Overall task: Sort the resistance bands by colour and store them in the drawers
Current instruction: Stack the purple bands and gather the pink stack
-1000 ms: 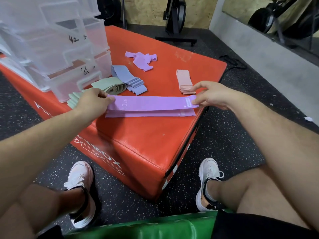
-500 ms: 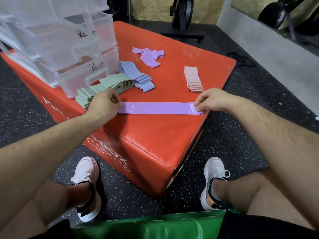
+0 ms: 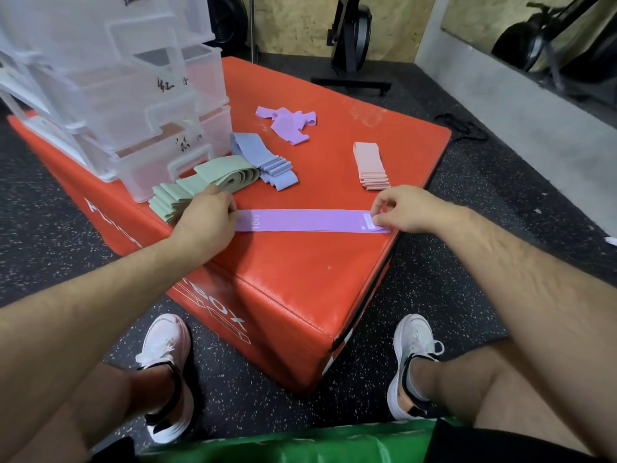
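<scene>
A purple resistance band point(image 3: 307, 220) lies stretched flat across the near part of the red box point(image 3: 300, 272). My left hand point(image 3: 208, 217) pinches its left end and my right hand point(image 3: 405, 208) pinches its right end by the white label. Behind it lie folded stacks: green bands point(image 3: 200, 185), blue bands point(image 3: 263, 160), pink bands point(image 3: 370, 165), and a loose heap of purple bands point(image 3: 287, 123). Clear plastic drawers point(image 3: 133, 105) stand stacked at the box's back left.
The red box sits on a dark speckled gym floor point(image 3: 467, 279). My two white shoes rest on the floor in front of it, and a green pad point(image 3: 283, 444) lies at the bottom edge. Exercise machines stand by the far wall.
The purple band, first held doubled and slightly raised, now lies as one flat strip on the box. Both hands still hold its ends.
</scene>
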`<state>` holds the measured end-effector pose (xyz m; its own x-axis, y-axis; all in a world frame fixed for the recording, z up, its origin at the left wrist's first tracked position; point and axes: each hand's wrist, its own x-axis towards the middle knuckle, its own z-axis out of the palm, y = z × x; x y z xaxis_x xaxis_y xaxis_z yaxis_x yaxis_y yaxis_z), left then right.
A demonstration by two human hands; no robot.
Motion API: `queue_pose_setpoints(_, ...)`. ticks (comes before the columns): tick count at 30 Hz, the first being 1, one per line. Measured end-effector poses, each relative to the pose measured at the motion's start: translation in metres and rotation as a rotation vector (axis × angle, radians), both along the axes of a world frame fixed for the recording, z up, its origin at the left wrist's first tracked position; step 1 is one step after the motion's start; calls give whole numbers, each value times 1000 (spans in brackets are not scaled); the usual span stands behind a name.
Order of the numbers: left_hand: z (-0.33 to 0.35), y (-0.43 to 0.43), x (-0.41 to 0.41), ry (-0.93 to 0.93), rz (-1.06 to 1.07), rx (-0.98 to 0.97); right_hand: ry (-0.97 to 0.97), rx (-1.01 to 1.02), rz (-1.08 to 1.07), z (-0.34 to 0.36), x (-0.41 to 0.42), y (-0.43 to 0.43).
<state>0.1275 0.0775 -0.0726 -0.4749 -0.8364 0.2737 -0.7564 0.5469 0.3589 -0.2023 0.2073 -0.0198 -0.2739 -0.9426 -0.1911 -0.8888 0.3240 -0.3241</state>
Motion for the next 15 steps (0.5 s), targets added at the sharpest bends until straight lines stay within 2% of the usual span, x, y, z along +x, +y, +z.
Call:
queue_pose_setpoints(2, 7, 2, -7, 35, -1, -39, 2, -72, 21, 7, 7, -6)
queue_pose_setpoints(9, 48, -6, -63, 228, -106, -97, -175, -395, 168, 24, 52, -53)
queue_pose_setpoints(12, 61, -23, -86, 216, -128, -107, -141, -458, 199, 25, 64, -78)
queue_pose_setpoints(15, 61, -56, -106, 140, -124, -33, -88, -446, 137, 23, 67, -106)
